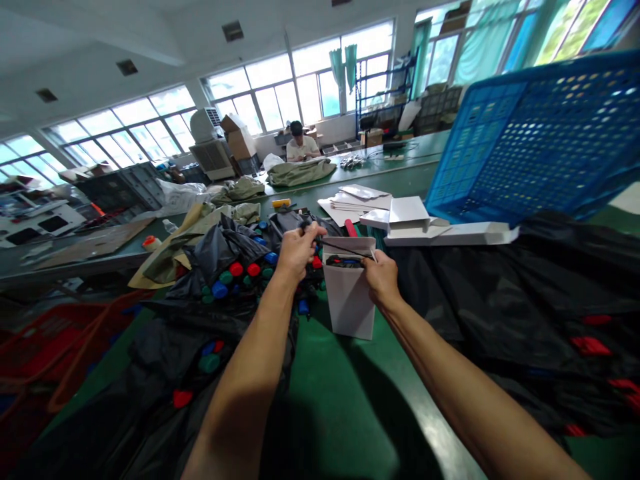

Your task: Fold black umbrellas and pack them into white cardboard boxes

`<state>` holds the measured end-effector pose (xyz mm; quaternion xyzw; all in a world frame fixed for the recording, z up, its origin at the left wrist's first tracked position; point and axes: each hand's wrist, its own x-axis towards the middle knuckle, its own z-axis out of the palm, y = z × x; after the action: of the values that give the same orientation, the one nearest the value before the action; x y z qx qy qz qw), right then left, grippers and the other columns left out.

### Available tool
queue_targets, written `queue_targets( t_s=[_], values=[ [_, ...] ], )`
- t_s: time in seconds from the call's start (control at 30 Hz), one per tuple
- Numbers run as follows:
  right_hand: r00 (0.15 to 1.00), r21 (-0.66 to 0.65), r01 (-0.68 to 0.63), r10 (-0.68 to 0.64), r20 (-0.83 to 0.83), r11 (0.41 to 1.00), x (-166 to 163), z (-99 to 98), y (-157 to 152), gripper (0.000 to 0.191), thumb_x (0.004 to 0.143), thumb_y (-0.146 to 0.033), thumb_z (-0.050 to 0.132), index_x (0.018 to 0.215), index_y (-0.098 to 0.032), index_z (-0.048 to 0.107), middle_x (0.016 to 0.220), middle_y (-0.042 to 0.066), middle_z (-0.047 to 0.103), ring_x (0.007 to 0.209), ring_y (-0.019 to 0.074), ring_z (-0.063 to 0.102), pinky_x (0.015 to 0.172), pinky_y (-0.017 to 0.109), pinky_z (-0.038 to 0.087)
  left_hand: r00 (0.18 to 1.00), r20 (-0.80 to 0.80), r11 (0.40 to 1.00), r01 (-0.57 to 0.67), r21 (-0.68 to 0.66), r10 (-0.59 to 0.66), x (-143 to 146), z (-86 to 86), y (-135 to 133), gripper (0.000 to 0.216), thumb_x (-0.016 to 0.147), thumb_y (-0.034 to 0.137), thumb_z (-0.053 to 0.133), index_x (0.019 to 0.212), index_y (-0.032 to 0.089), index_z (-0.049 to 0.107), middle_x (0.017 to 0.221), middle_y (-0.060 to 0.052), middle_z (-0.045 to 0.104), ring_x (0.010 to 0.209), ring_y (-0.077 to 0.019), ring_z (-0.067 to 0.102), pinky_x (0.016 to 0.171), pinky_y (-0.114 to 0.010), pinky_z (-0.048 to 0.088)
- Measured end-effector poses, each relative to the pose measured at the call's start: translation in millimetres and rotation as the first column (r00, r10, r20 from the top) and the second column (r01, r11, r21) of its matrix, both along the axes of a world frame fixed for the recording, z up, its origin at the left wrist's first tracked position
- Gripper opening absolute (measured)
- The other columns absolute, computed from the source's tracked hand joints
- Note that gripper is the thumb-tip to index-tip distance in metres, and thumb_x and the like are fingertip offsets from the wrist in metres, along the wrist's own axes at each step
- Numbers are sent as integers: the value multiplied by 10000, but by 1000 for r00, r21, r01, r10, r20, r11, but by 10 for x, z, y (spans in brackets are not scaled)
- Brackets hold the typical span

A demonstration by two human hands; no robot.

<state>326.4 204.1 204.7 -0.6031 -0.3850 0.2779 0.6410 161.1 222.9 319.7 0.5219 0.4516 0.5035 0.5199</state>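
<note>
A white cardboard box stands upright and open-topped on the green table, with dark items showing inside its mouth. My left hand is closed on one end of a thin black cord, just left of the box's rim. The cord runs across the opening to my right hand, whose fingers are pinched at the box's right upper edge. Whether those fingers grip the cord, the box edge or both cannot be made out. Left of the box lie black plastic bags with several red, blue and green capped ends.
A blue perforated crate stands tilted at the right. Flat and folded white boxes lie beyond my right hand. Black bags cover the right side. Red crates sit at lower left. A person sits across the table.
</note>
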Motion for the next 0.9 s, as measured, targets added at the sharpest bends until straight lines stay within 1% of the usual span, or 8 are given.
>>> queue_targets(
  t_s=[0.07, 0.17, 0.33, 0.43, 0.6, 0.7, 0.8, 0.9],
  values=[
    [999, 14, -9, 9, -52, 1000, -17, 19, -19, 241, 643, -327, 527, 778, -187, 670, 680, 11, 648, 673, 205, 559, 594, 285, 403, 990, 98, 989, 114, -89, -105, -190, 73, -44, 310, 763, 414, 731, 796, 114, 666, 484, 87, 370, 354, -8, 275, 331, -133, 151],
    [992, 29, -15, 18, -122, 999, -41, 66, -46, 276, 622, -316, 533, 802, -179, 692, 690, 10, 666, 685, 209, 575, 600, 284, 416, 946, 258, 957, 242, -161, -196, -366, 85, -103, 221, 729, 288, 765, 791, 111, 649, 555, 53, 466, 425, -18, 391, 371, -122, 275],
    [984, 74, -7, 20, -175, 997, -55, 76, -57, 296, 624, -300, 533, 824, -179, 714, 717, 11, 687, 731, 225, 595, 647, 297, 432, 920, 343, 967, 237, -96, -192, -360, 2, -206, 208, 807, 302, 663, 908, 121, 682, 767, -43, 632, 652, -96, 599, 612, -224, 521],
    [986, 84, -17, 30, -162, 996, -47, 33, -41, 310, 638, -303, 535, 856, -179, 717, 757, 18, 698, 754, 229, 597, 676, 306, 433, 947, 204, 966, 257, -18, -249, -269, -39, -252, 326, 812, 403, 659, 972, 124, 709, 742, -33, 612, 604, -84, 556, 544, -201, 469],
    [983, 99, -63, 79, -168, 993, -27, 10, -30, 300, 639, -298, 545, 865, -184, 708, 814, 30, 709, 776, 224, 593, 693, 305, 433, 976, -65, 976, 211, 43, -208, -135, -123, -255, 464, 747, 483, 726, 1054, 135, 719, 640, 13, 579, 510, -34, 468, 424, -135, 312],
    [981, 92, -82, 97, -171, 992, -11, 6, -29, 302, 639, -296, 545, 872, -187, 703, 804, 26, 705, 764, 217, 590, 682, 296, 434, 983, -23, 983, 181, 15, -180, -106, -180, -234, 479, 680, 440, 791, 1034, 128, 713, 697, -12, 653, 501, -37, 502, 406, -133, 344],
    [989, 61, -72, 80, -124, 996, 5, -19, -18, 257, 651, -303, 542, 824, -188, 692, 712, 0, 666, 700, 195, 563, 646, 282, 416, 990, 77, 992, 123, -29, -121, -99, -221, -216, 389, 603, 364, 851, 860, 102, 724, 733, -36, 693, 498, -32, 527, 405, -124, 388],
    [993, 51, -65, 70, -100, 997, 5, -24, -10, 239, 659, -305, 532, 805, -186, 679, 663, -16, 629, 665, 181, 540, 624, 274, 397, 979, 185, 991, 101, -83, -84, -75, -244, -219, 408, 530, 280, 887, 856, 90, 729, 707, -41, 707, 569, -72, 619, 526, -155, 514]
  ],
)
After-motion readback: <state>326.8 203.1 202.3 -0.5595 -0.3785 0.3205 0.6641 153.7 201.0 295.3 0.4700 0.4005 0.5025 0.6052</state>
